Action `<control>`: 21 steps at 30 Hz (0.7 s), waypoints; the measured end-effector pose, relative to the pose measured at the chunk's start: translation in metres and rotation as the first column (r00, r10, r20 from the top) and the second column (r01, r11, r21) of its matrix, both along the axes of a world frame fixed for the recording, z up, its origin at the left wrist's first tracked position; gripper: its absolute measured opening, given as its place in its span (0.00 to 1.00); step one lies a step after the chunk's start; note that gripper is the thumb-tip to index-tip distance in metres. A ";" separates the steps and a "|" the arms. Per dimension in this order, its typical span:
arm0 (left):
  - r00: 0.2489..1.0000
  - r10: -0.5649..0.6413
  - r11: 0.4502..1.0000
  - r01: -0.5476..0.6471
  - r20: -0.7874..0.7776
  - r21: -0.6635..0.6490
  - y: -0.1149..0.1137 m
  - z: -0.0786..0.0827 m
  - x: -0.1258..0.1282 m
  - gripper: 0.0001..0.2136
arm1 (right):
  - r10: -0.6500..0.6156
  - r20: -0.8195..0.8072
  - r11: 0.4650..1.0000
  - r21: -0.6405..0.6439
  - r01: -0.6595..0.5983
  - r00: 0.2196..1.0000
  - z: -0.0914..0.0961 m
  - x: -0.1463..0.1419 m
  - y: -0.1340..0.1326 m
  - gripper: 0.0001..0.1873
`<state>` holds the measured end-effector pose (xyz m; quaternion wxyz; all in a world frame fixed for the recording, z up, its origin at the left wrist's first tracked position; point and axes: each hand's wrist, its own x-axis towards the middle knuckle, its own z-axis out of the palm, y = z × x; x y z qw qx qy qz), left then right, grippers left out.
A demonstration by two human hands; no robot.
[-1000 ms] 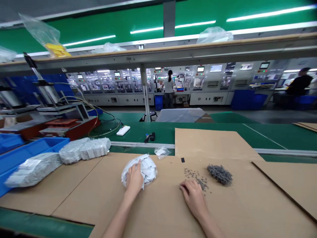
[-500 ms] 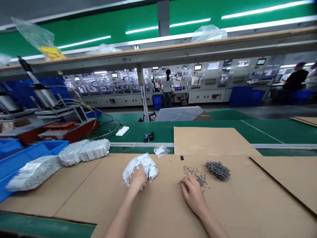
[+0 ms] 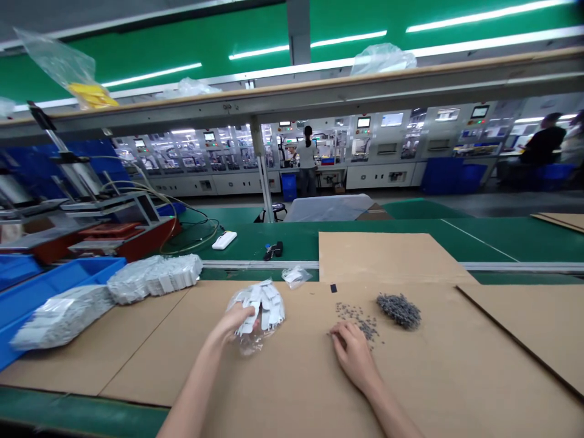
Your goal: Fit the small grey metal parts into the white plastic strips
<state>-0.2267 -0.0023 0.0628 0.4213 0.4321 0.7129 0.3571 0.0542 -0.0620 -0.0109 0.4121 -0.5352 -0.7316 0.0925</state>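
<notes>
My left hand [image 3: 235, 319] is closed at the left side of a clear plastic bag of flat white pieces [image 3: 271, 304]. Its thumb lies over one of the pieces and its other fingers are mostly hidden. The bag's loose clear end [image 3: 250, 345] lies toward me. On the cardboard, my right hand [image 3: 354, 353] rests with fingers curled and the fingertips pinched together. Whatever they hold is too small to name. Scattered small grey parts [image 3: 358, 317] lie just beyond this hand, and a dense heap of grey parts [image 3: 399, 311] sits to their right.
Bundled white pieces [image 3: 173, 274] and blue bins [image 3: 100, 267] stand at the left, near a press machine [image 3: 84, 176]. A small clear bag [image 3: 295, 277], a black chip-like piece [image 3: 333, 288] and keys [image 3: 274, 250] lie farther back. A person [image 3: 308, 158] stands at distant machines.
My left hand has moved from on top of the white pieces to the bag's left side, and the bag's clear end now shows. My right hand stays nearly still.
</notes>
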 end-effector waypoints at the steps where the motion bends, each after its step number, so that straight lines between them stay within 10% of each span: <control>1: 0.995 -0.014 1.000 0.016 0.097 -0.021 -0.004 0.002 -0.002 0.05 | 0.002 -0.005 1.000 -0.001 -0.002 1.000 0.000 0.000 0.000 0.07; 8: 0.824 0.043 0.994 0.023 0.566 -0.109 -0.046 -0.012 0.029 0.05 | 0.049 -0.099 0.999 0.011 -0.048 0.994 0.011 -0.002 -0.009 0.09; 12: 0.547 0.120 0.993 -0.046 0.828 -0.113 -0.082 -0.037 0.078 0.05 | 0.079 -0.286 0.992 -0.071 -0.103 0.955 0.016 -0.013 -0.028 0.09; 17: 0.867 -0.240 0.967 0.173 0.438 0.186 -0.123 -0.046 0.131 0.14 | 0.160 -0.607 0.904 -0.227 -0.363 0.778 0.021 -0.026 -0.053 0.20; 21: 0.881 -0.449 0.826 0.346 0.149 0.446 -0.135 -0.028 0.142 0.13 | 0.223 -0.745 0.890 -0.107 -0.443 0.628 0.033 -0.030 -0.070 0.26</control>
